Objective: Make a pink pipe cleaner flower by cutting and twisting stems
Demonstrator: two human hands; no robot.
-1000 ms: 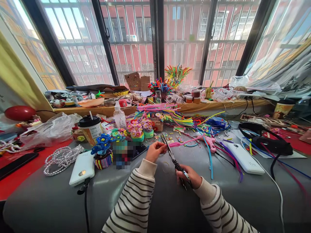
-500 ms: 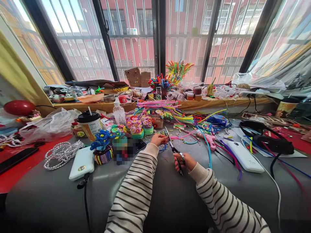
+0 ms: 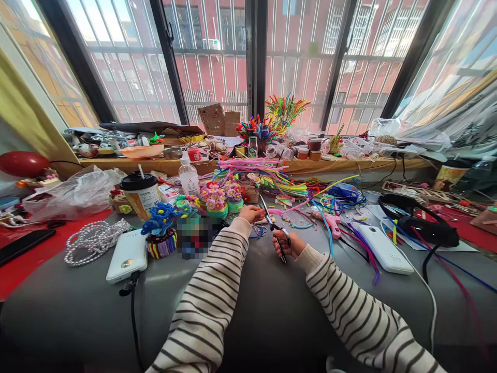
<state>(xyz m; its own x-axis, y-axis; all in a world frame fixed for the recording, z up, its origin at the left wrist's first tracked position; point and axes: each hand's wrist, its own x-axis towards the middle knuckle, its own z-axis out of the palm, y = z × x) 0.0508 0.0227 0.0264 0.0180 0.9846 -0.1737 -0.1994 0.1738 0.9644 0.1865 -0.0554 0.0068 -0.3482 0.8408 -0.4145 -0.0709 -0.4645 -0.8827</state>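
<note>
On the bench (image 3: 272,316) are two white power banks (image 3: 127,256), one pair of scissors (image 3: 267,213), one glue gun (image 3: 333,226), one headset (image 3: 435,228), one clear bottle (image 3: 189,178) with a white cap and one pot of blue flowers (image 3: 161,234). Two lidded cups (image 3: 144,198), one balloon (image 3: 24,163) and two upright cardboard pieces (image 3: 212,121) also show, with one left hand (image 3: 252,213) and one right hand (image 3: 289,243). The pipe cleaners (image 3: 287,187) lie too tangled to count.
</note>
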